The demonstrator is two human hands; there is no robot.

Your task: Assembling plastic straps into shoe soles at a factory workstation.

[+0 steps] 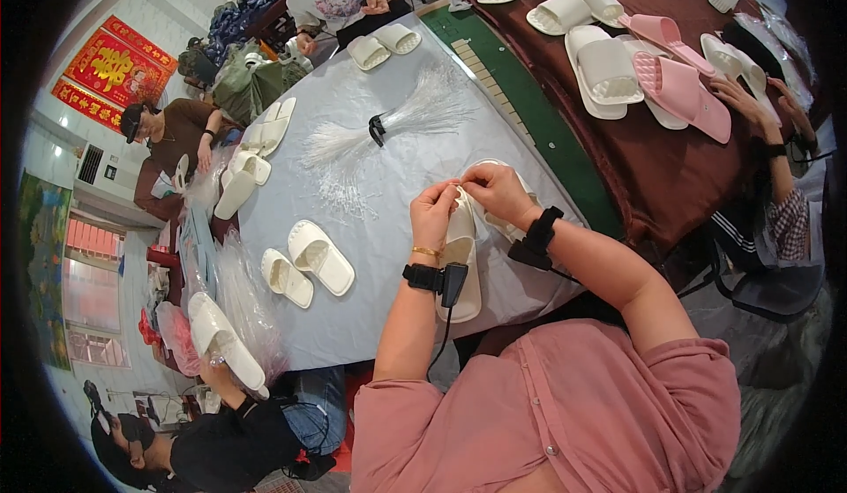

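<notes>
You are pinching the white slipper pair with your left hand and right hand, steadying it; the plastic tie bundle is lying at eleven o'clock, within reach

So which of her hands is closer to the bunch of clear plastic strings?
The right hand, though only by a little. The bundle of clear strings lies up the table beyond both hands; the left hand sits a bit lower. Both hold a white slipper.

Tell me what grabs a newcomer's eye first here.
Centre: the left hand and right hand pinch at a white slipper on the grey table. Above them lies a fanned bundle of clear plastic ties; pink slippers sit upper right on a maroon cloth.
</notes>
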